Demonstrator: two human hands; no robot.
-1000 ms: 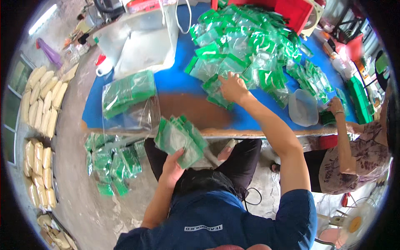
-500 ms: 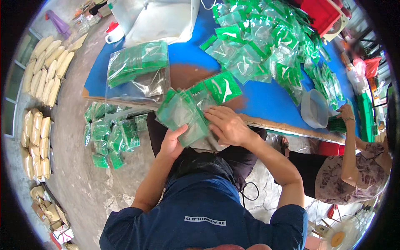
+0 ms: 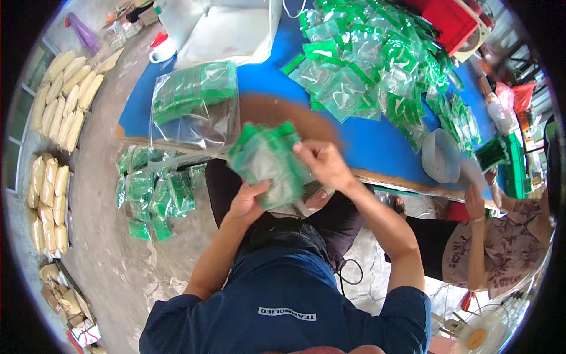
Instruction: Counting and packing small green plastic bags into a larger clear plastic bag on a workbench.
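stack of green packets [image 3: 268,162]: held over the lap at the near edge of the blue table [image 3: 377,138]. left hand [image 3: 247,200]: grasping the stack from below. right hand [image 3: 321,162]: closed on its top right edge. clear bag of packets [image 3: 194,109]: on the table, left of the stack. loose packets [image 3: 377,59]: heaped at the far right. packets on the floor [image 3: 153,192]: near left.

Both hands [image 3: 247,203] [image 3: 323,165] clasp green packet stack [image 3: 268,162] above lap.
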